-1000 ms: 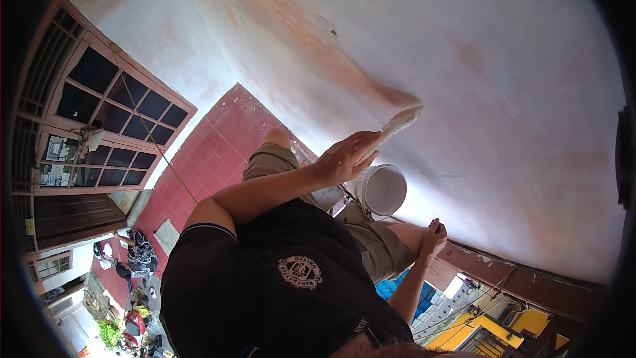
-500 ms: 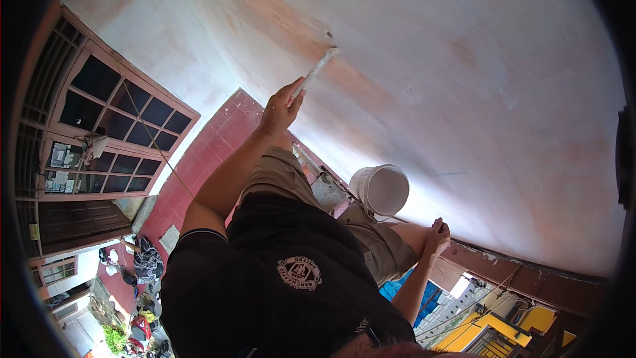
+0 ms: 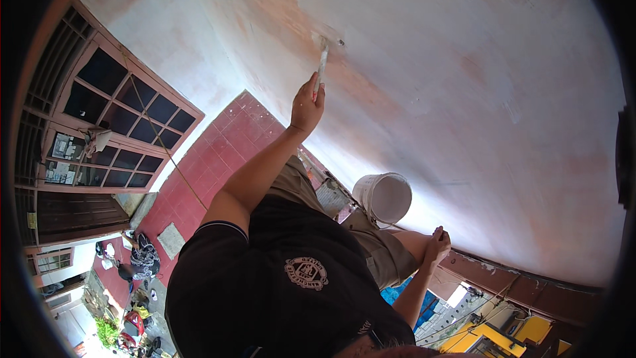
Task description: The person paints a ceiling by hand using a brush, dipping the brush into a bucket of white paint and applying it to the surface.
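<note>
My left hand is raised, its fingers wrapped round the pale handle of a paintbrush. The brush tip meets the painted wall beside a small dark hole. Around it, whitish paint lies unevenly over pinkish-orange patches. My right hand is held low by the wall, fingers curled closed; whatever may be inside them is hidden. A white bucket with a wire handle is tilted between the wall and my legs, its pale inside showing. My right hand is apart from its rim.
Red tiles cover the floor at left, below a pink-framed window. A thin cord runs slantwise past it. Farther back, a person in patterned clothing is near a red motorbike. Yellow structures stand at lower right.
My left hand and the paintbrush have moved right and slightly up, and the brush now points more upright. Its tip has passed from the hole's right to its left. My right hand stays closed.
</note>
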A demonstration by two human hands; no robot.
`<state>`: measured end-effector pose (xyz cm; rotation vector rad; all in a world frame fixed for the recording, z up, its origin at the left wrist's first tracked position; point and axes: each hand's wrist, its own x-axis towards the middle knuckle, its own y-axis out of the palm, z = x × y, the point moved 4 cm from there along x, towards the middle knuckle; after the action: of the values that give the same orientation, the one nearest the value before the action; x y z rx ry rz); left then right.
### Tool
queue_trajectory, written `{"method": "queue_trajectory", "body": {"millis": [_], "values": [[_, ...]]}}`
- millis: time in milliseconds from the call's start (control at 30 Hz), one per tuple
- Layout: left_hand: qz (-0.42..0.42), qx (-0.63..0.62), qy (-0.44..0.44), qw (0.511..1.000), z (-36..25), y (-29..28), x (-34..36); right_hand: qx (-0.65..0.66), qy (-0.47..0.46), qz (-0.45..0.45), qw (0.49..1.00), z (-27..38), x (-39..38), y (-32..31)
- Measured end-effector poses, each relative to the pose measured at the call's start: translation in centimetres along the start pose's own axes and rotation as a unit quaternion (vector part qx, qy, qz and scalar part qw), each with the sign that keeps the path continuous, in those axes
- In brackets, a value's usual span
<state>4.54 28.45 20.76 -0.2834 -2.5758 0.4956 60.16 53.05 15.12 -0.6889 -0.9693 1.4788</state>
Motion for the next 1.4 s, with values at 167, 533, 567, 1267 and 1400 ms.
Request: {"method": "queue_trajectory", "body": {"millis": [167, 533, 567, 1267, 1400], "values": [[0.064, -0.023, 0.172, 0.983, -4.2, 2.0, -6.4, 0.019, 0.013, 0.016, 1.0, 1.4, 0.0, -0.1], [0.275, -0.141, 0.215, 0.926, -7.9, 3.3, -7.7, -0.002, 0.016, 0.009, 1.0, 0.2, -0.3, 0.0], [0.276, -0.127, 0.232, 0.924, -7.3, 2.8, -6.3, 0.012, 0.009, -0.005, 1.0, -0.5, -0.3, 0.1], [0.063, 0.036, -0.034, 0.997, 0.6, -1.3, 2.6, 0.008, 0.015, 0.005, 1.0, -0.2, 0.2, 0.2], [0.072, -0.002, 0.098, 0.993, -3.8, 0.8, -3.4, 0.028, 0.016, 0.015, 0.999, -0.3, 0.6, 0.8]]}}
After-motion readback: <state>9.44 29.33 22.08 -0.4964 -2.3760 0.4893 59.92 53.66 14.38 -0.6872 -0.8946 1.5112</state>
